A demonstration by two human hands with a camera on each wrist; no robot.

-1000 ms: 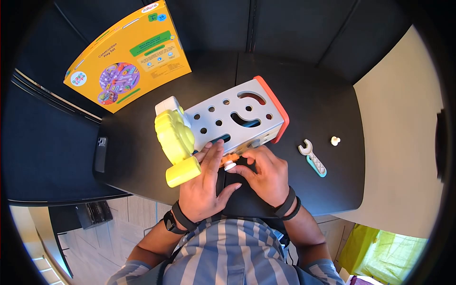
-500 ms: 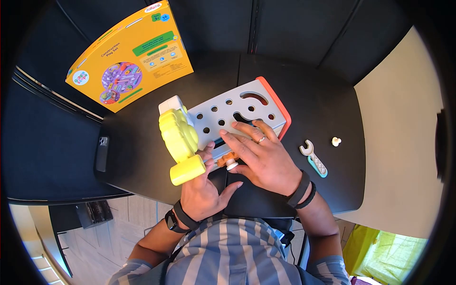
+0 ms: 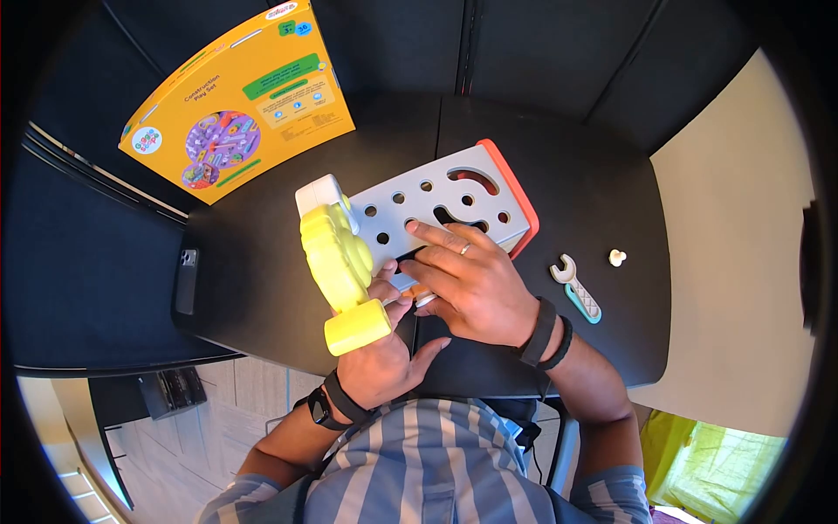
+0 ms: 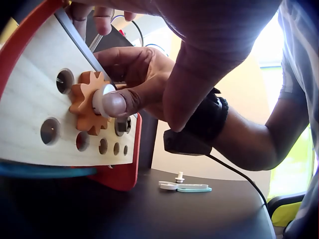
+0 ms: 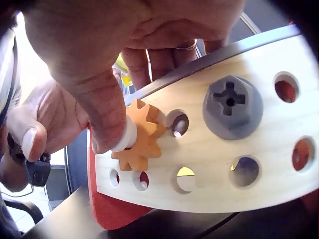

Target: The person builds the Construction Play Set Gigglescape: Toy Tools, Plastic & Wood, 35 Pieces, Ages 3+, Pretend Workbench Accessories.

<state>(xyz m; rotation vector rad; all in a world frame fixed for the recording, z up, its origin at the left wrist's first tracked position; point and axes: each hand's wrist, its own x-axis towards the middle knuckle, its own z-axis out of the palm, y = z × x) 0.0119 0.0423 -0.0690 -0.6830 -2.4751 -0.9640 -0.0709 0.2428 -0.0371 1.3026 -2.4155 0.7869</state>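
Observation:
A toy box with a grey holed top has a wooden side facing the person. Against that side sits an orange gear with a white bolt at its centre. The right hand's thumb presses the bolt's head; its other fingers reach over the top edge, tips near a slot. The left hand is at the near left corner, fingers extended by the edge beneath a yellow cylinder, thumb held apart. A grey bolt sits beside the gear in the side.
On the black table, a grey-and-teal wrench and a small white bolt lie to the right. A yellow box stands at the back left. A phone rests at the left edge.
The right hand has moved from the wooden side to reach over the top, its thumb staying at the bolt. The toy box has shifted slightly right. The left fingers have slid lower beside the edge.

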